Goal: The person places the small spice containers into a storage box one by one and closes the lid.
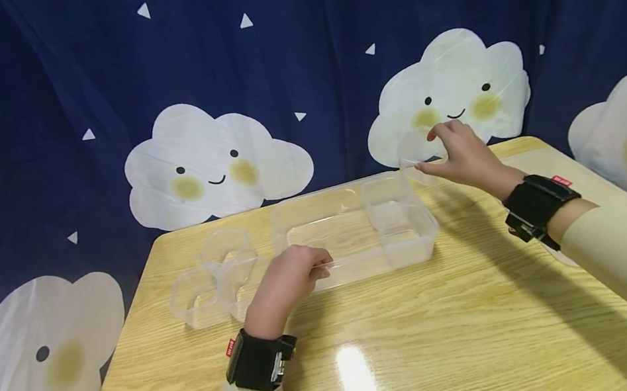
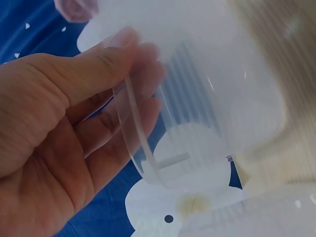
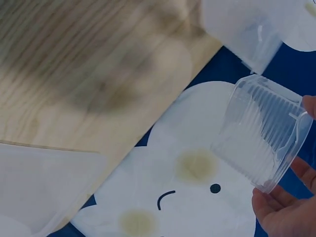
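A large clear plastic box (image 1: 360, 270) sits mid-table with two smaller clear boxes (image 1: 403, 231) inside its right end. My left hand (image 1: 294, 271) is at its front wall; in the left wrist view the thumb and fingers pinch a clear rim (image 2: 136, 113). Beyond the large box's back right corner, my right hand (image 1: 461, 155) holds a small clear box (image 3: 261, 133) with ribbed walls above the table. The right wrist view shows thumb and fingers spread across its rim. Several small clear boxes (image 1: 203, 311) stand together left of the large box.
The wood-grain table (image 1: 406, 343) has its back edge near a dark blue curtain (image 1: 315, 35) printed with white clouds. On the table's right side lies a flat, pale translucent piece (image 1: 543, 160), partly hidden by the right arm.
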`<state>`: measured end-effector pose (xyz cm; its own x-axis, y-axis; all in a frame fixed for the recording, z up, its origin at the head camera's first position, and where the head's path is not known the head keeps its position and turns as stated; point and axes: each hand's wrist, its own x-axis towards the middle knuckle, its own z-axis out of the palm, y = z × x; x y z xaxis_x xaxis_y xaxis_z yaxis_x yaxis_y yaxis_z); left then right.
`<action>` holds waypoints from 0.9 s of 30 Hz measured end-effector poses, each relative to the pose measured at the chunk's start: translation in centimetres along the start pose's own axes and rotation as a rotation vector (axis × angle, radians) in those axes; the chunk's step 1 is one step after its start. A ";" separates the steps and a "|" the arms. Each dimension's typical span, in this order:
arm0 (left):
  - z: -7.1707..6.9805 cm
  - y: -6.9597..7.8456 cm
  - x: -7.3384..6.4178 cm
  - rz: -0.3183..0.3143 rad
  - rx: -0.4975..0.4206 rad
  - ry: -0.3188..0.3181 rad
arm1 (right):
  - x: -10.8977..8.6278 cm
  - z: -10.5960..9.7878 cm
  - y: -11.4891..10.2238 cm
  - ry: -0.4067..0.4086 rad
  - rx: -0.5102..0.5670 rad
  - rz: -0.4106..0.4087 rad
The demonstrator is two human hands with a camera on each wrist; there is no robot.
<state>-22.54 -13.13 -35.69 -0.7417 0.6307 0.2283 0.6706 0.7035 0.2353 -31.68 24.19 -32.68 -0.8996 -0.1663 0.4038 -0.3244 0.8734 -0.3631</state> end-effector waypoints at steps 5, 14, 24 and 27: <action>0.5 0.8 0.2 0.013 0.039 0.028 | 0.4 -0.3 -0.9 0.035 0.011 -0.026; 1.5 2.3 0.7 0.030 0.085 0.070 | 0.9 -0.1 -3.3 0.039 0.029 -0.110; 1.9 2.7 0.7 0.073 0.196 0.103 | 1.6 1.0 -6.1 0.002 0.067 -0.179; 2.0 2.7 0.7 0.094 0.198 0.116 | 1.7 1.4 -6.9 -0.010 0.079 -0.200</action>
<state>-21.26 -10.09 -36.79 -0.6617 0.6629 0.3502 0.7130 0.7009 0.0204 -31.39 17.23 -30.70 -0.8175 -0.3378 0.4665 -0.5186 0.7840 -0.3411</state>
